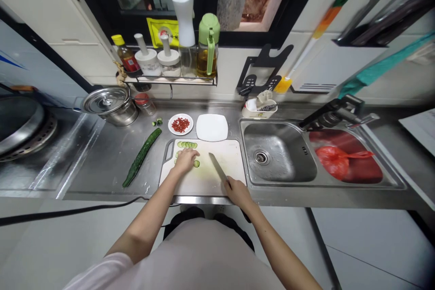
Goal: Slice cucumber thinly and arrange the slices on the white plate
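My right hand (239,193) is wrapped round the handle of a kitchen knife (218,167), whose blade points up and left over the white cutting board (209,186). On the board's left half, my left hand (185,160) is held low with its fingers stretched to the right. It partly covers some cucumber slices there. One loose cucumber slice (196,163) lies just beside its fingertips. Above that hand, a row of overlapping cucumber slices (187,144) runs along the board's upper left. A whole cucumber (142,157) rests on the steel counter, left of the board.
Behind the board stand a plate of chopped red pieces (171,131) and a white square plate (211,127). Cucumber ends (157,122) lie nearby. A lidded pot (115,106) is at back left. The sink (278,154) adjoins on the right, with a red bag (335,163) in its second basin.
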A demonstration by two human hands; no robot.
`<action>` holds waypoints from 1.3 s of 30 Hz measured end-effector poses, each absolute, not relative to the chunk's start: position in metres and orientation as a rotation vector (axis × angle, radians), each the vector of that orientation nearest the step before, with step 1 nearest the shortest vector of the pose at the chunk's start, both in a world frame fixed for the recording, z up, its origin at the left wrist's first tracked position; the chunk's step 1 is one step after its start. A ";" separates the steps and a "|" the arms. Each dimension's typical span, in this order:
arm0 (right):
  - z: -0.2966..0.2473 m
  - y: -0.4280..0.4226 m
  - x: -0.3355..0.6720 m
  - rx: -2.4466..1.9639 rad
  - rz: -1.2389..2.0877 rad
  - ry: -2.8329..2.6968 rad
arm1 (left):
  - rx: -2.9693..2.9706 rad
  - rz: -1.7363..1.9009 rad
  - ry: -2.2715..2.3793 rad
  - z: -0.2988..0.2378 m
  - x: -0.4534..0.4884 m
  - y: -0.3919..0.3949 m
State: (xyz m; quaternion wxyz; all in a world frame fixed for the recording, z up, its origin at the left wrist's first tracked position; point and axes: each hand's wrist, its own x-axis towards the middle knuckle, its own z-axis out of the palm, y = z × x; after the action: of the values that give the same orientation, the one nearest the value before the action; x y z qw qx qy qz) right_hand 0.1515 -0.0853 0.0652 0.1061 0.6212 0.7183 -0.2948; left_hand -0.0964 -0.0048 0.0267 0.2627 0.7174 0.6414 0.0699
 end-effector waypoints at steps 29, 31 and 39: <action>0.075 -0.079 0.130 1.518 -0.746 2.231 | 1.804 0.243 1.898 0.008 -0.095 -0.034; 0.073 -0.079 0.130 1.507 -0.748 2.234 | 1.800 0.239 1.897 0.008 -0.096 -0.034; 0.069 -0.075 0.129 1.468 -0.772 2.217 | 1.780 0.218 1.900 0.009 -0.095 -0.033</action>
State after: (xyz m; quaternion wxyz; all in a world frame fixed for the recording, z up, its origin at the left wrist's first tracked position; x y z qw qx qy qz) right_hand 0.1288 -0.0752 0.0694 0.1854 0.5210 0.7867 -0.2742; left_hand -0.0953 -0.0332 0.0094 0.2611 0.6577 0.7020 0.0807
